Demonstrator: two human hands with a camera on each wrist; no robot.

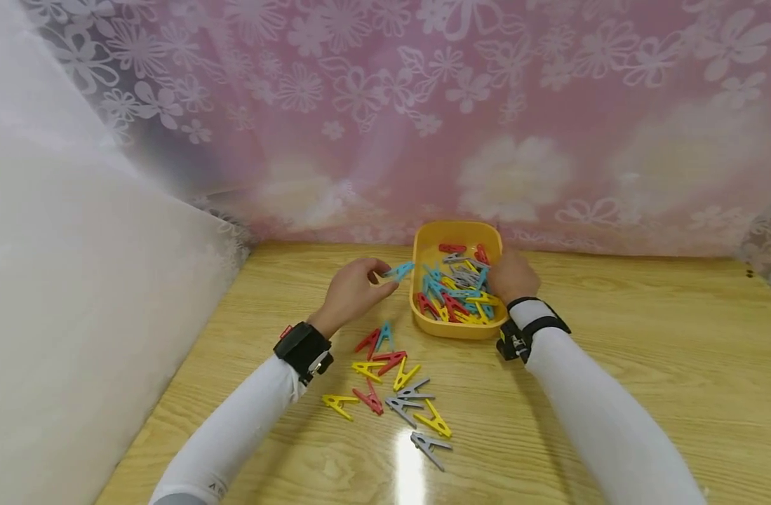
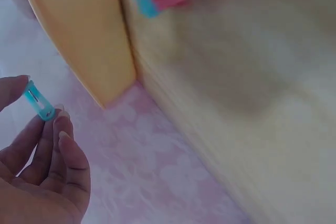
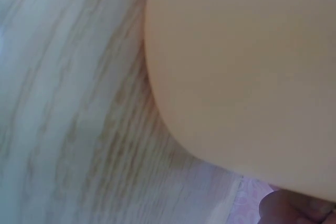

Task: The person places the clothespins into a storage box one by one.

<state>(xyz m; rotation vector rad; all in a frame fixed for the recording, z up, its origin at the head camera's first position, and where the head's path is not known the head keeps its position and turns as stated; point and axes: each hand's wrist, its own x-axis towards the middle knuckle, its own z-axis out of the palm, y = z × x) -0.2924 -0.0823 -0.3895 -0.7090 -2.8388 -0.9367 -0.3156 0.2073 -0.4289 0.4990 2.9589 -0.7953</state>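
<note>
My left hand (image 1: 356, 289) pinches a light blue clothespin (image 1: 400, 271) between thumb and fingertips, just outside the left rim of a yellow plastic basket (image 1: 459, 330). In the left wrist view that clothespin (image 2: 40, 101) sits between the thumb tip and the fingers, with the basket wall (image 2: 79, 30) beyond. My right hand (image 1: 514, 275) grips the basket's right rim; most of its fingers are hidden there. Only a bit of the right hand (image 3: 294, 206) shows in the right wrist view, under the basket's side. Inside the basket lies a heap of mixed clothespins (image 1: 464, 280).
On the wooden table (image 1: 644, 351), several red, yellow, grey and blue clothespins lie loose in front of the basket, among them a grey clothespin (image 1: 431, 447) nearest me. A pink floral curtain (image 1: 372, 140) hangs behind, and a white sheet (image 1: 76, 280) stands at the left.
</note>
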